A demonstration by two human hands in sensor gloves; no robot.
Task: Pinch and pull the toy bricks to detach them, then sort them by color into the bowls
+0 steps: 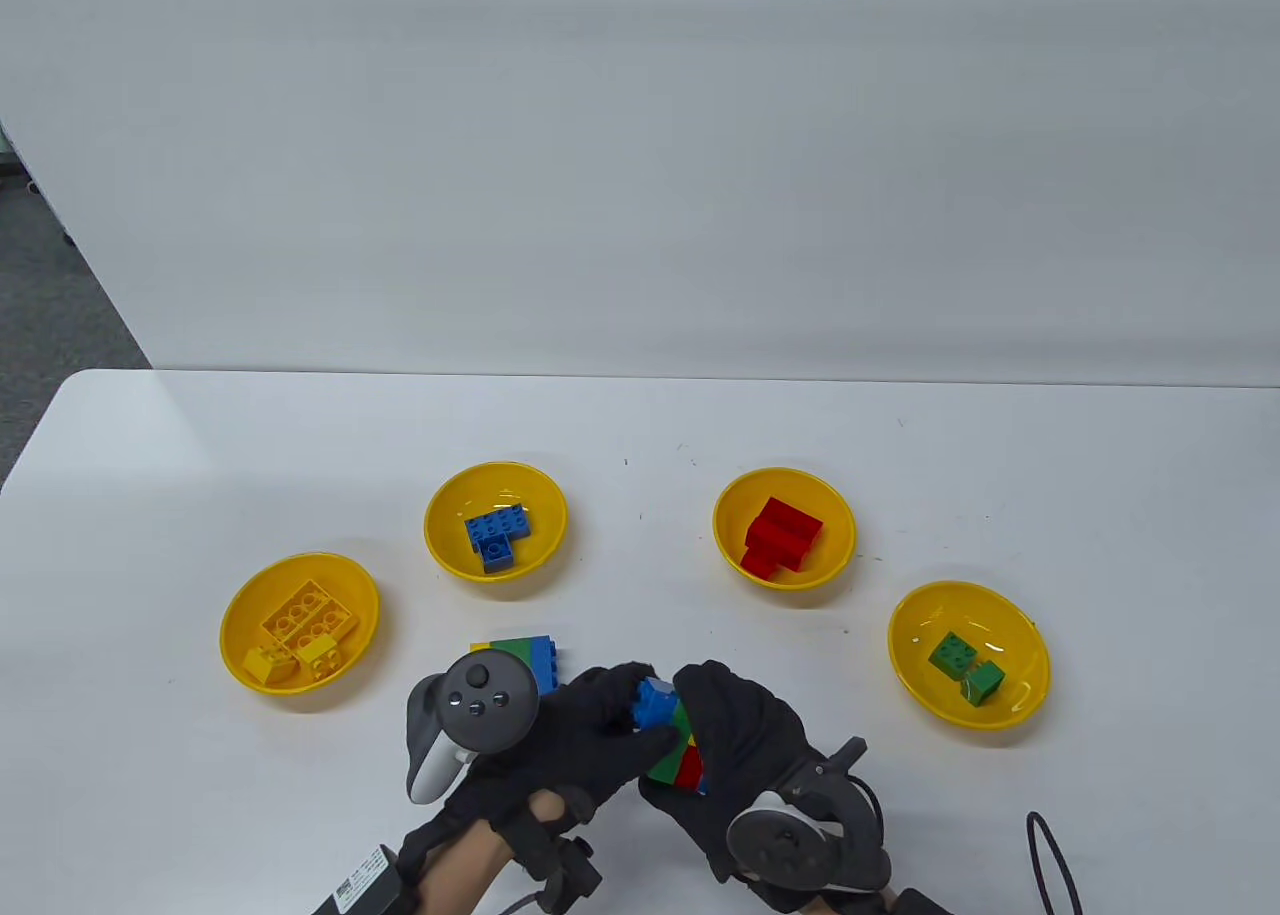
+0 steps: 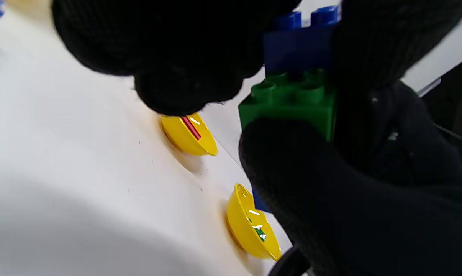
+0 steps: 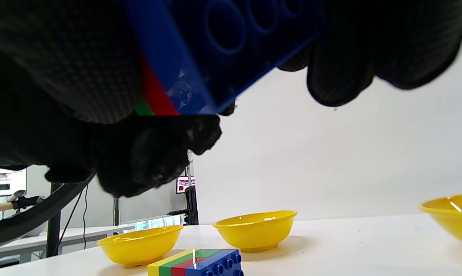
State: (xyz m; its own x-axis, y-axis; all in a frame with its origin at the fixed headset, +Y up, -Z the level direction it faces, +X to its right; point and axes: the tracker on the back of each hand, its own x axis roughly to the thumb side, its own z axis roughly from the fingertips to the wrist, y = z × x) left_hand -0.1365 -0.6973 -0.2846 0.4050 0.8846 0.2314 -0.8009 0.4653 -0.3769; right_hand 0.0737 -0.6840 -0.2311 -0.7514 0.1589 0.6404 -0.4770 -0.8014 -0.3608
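**Desk:** What does the table view show?

**Photographer:** Two gloved hands meet at the table's near edge over a small stack of toy bricks (image 1: 672, 750) held clear of the surface. The left hand (image 1: 575, 730) pinches the blue brick (image 1: 655, 703) on top; the right hand (image 1: 745, 745) is wrapped round the green and red layers beneath, fingers curled tight on them.

**Desk:** Why that split?

**Photographer:** It reads as one hand anchoring the stack while the other pulls the top piece free. In the left wrist view the blue brick sits on a green brick (image 2: 292, 101), the studs of the green one showing, so the two appear offset or half parted; which, the pictures don't settle.

**Desk:** And the destination?

**Photographer:** Four yellow bowls arc beyond the hands, sorted already: the yellow-brick bowl (image 1: 235, 620), the blue-brick bowl (image 1: 440, 525), the red-brick bowl (image 1: 730, 515) and the green-brick bowl (image 1: 1020, 655). The blue piece likely goes to the second.

**Desk:** Anything left?

**Photographer:** A second stack (image 1: 520, 655) lies on the table just beyond the left hand, untouched, so the job looks part done.
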